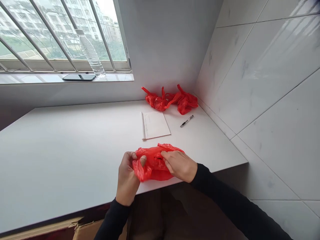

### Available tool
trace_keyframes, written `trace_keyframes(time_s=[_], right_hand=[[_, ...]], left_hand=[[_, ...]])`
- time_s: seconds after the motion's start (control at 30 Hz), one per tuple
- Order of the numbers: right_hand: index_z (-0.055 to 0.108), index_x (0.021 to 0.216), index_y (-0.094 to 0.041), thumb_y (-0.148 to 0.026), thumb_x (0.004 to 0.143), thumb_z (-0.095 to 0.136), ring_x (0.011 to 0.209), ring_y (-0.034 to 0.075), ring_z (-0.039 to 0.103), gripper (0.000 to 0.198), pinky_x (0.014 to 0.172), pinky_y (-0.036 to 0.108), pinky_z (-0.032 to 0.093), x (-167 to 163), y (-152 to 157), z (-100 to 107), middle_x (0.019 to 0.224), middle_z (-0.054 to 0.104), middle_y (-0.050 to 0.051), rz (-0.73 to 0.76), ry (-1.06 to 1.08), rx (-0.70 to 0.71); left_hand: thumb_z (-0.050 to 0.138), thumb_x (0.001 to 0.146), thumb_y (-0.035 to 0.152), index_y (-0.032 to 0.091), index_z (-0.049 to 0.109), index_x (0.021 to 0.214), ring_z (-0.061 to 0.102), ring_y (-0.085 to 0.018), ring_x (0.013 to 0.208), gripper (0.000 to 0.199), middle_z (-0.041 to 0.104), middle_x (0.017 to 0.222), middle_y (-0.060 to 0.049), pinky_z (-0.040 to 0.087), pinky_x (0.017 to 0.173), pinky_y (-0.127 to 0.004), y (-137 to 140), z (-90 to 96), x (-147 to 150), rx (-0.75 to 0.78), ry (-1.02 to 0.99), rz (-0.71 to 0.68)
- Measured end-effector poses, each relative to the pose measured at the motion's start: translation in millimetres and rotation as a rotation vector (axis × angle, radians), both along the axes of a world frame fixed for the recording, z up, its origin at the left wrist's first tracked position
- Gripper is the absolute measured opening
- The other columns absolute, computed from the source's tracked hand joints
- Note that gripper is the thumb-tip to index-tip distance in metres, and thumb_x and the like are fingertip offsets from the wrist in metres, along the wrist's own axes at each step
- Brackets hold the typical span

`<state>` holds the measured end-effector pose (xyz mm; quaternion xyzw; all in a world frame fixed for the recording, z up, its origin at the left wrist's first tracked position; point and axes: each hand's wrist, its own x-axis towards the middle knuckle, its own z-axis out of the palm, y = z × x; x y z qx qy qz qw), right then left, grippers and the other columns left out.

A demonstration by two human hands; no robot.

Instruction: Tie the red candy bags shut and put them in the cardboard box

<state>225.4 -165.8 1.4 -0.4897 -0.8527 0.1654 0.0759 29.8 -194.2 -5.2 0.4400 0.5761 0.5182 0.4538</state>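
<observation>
Our left hand [128,173] grips the red bag [156,171] | our right hand [182,164] touches it (we can't tell if it's pinching) | bag between our hands | notepad [157,124], pen [186,121] past them on the bench [75,143]

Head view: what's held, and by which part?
The near red bag: left hand grips its left end; right hand touches its right side, grip unclear.

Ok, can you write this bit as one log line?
left hand: holding bag | right hand: touching bag | pad, pen: on table
</observation>
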Motion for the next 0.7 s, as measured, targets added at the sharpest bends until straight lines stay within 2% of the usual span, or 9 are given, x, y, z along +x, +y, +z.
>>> trace_keyframes(time_s=[0.07,0.13,0.2,0.27,0.33,0.43,0.57,0.7], right_hand=[[0.057,0.131,-0.013,-0.022,0.099,0.045,0.076,0.025,0.066,0.035,0.069,0.037,0.047,-6,13,-6,0.086,0.072,0.009,-0.072,-0.001,0.019],[0.04,0.15,-0.009,-0.029,0.098,0.051,0.081,0.029,0.068,0.057,0.073,0.04,0.048,-14,27,-9,0.094,0.072,0.013,-0.137,-0.007,0.041],[0.026,0.158,-0.008,-0.033,0.095,0.057,0.082,0.031,0.068,0.074,0.074,0.041,0.049,-22,43,-9,0.1,0.071,0.015,-0.189,-0.006,0.063],[0.02,0.16,-0.011,-0.036,0.095,0.058,0.083,0.03,0.068,0.079,0.074,0.042,0.05,-29,59,-9,0.107,0.069,0.017,-0.219,0.008,0.088],[0.025,0.159,-0.014,-0.037,0.096,0.057,0.086,0.029,0.067,0.074,0.077,0.043,0.051,-35,74,-9,0.114,0.065,0.018,-0.219,0.035,0.116],[0.039,0.15,-0.016,-0.034,0.094,0.061,0.096,0.028,0.064,0.063,0.085,0.043,0.052,-40,92,-16,0.116,0.061,0.015,-0.17,0.088,0.155],[0.05,0.141,-0.016,-0.027,0.093,0.063,0.116,0.028,0.056,0.051,0.096,0.042,0.05,-37,107,-28,0.122,0.057,0.014,-0.109,0.167,0.193],[0.05,0.14,-0.014,-0.029,0.091,0.065,0.105,0.027,0.06,0.053,0.088,0.042,0.053,-18,116,-32,0.118,0.059,0.014,-0.075,0.222,0.154]], left_hand=[[0.074,0.084,0.043,0.021,0.048,0.09,0.053,-0.01,0.062,0.034,0.057,0.075,0.004,0.045,0.056,-0.021,15,-7.7,-1,0.011,-0.061,0.025],[0.069,0.09,0.041,0.019,0.052,0.098,0.055,-0.01,0.062,0.029,0.059,0.079,0.002,0.048,0.056,-0.023,33,-11.0,-3,0.031,-0.109,0.044],[0.064,0.094,0.042,0.017,0.054,0.107,0.056,-0.01,0.06,0.03,0.061,0.082,0.001,0.049,0.055,-0.024,51,-10.6,-4,0.065,-0.146,0.061],[0.062,0.096,0.043,0.017,0.056,0.115,0.055,-0.009,0.058,0.033,0.061,0.084,0.001,0.049,0.054,-0.024,69,-9.9,-7,0.098,-0.155,0.095],[0.063,0.096,0.043,0.016,0.057,0.118,0.055,-0.009,0.057,0.035,0.062,0.083,0.001,0.05,0.053,-0.024,86,-12.9,-12,0.116,-0.135,0.151],[0.063,0.096,0.041,0.015,0.061,0.111,0.057,-0.01,0.06,0.03,0.063,0.082,0.0,0.051,0.055,-0.025,105,-25.6,-24,0.119,-0.078,0.215],[0.06,0.097,0.044,0.014,0.065,0.104,0.06,-0.011,0.066,0.031,0.064,0.084,-0.001,0.052,0.06,-0.027,113,-42.5,-36,0.145,-0.003,0.211],[0.06,0.097,0.048,0.014,0.066,0.107,0.062,-0.014,0.073,0.036,0.066,0.091,-0.003,0.053,0.065,-0.03,112,-45.3,-33,0.189,0.068,0.159]])
